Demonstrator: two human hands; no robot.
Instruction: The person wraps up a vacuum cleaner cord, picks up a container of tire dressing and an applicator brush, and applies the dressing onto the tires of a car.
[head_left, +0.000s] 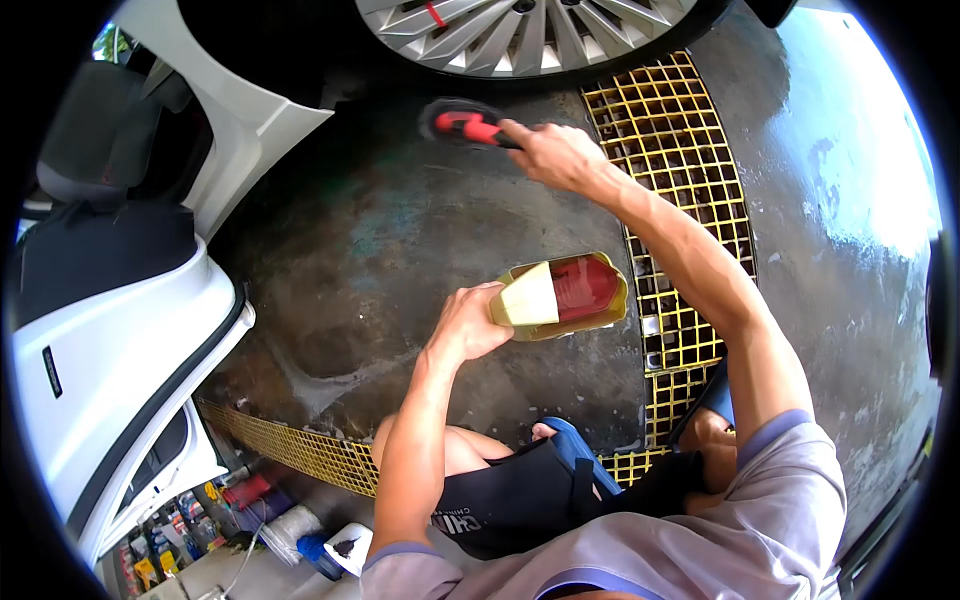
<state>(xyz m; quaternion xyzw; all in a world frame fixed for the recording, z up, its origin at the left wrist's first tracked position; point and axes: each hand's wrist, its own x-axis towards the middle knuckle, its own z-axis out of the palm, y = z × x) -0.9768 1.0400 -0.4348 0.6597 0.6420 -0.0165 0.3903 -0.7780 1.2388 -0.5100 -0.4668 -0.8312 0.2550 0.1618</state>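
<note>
My right hand (562, 156) is closed round the handle of a red and black brush (468, 126). The brush's dark head is blurred and sits just below the tire (560, 75); I cannot tell whether they touch. Lower down, my left hand (470, 322) grips the near end of a cut-open yellowish plastic container (528, 297). Dark red liquid (586, 285) shows inside it. Its fingers are partly hidden behind the container. Above the brush is a silver multi-spoke wheel (530, 35) with a red mark on one spoke.
A white car door (130, 330) stands open at left, beside a dark seat (95, 130). Yellow floor grating (690, 190) runs along the right and lower left of the wet dark floor (340, 250). Bottles and containers (165, 535) crowd the lower left. A blue sandal (578, 450) is below.
</note>
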